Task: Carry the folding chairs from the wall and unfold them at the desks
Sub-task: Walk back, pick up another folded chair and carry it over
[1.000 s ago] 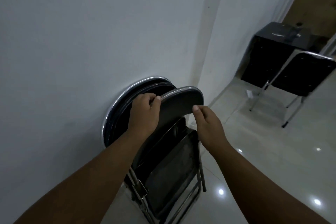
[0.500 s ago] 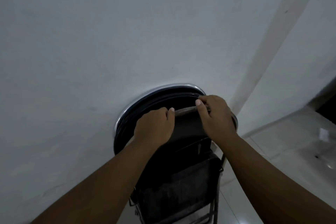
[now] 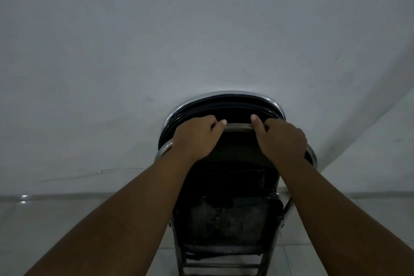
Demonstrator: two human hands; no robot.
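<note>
Both hands now hold the top edge of the front folding chair (image 3: 230, 219). The left hand (image 3: 197, 136) grips the left part of the backrest, its fingers (image 3: 207, 120) curled over the rim and the thumb lying along the top. The right hand (image 3: 283, 139) grips the right part in the same way, with the thumb pointing up at the rim. Half a second ago the two hands were close together near the middle of the rim; now they are further apart, with a bare piece of the grey rim between them.

The chair is folded and stands on the tiled floor (image 3: 67, 231), just in front of the other folded chairs (image 3: 224, 101) that lean on the white wall (image 3: 156, 40). Its top is lower than their chrome rim. One second ago it was turned to the right, away from the stack; now it faces the person squarely.

The view has also turned. Before, it looked along the wall to the right, and a dark cabinet and an unfolded chair were visible there. Now it looks straight at the wall, and only the wall's corner line shows at the right edge.
</note>
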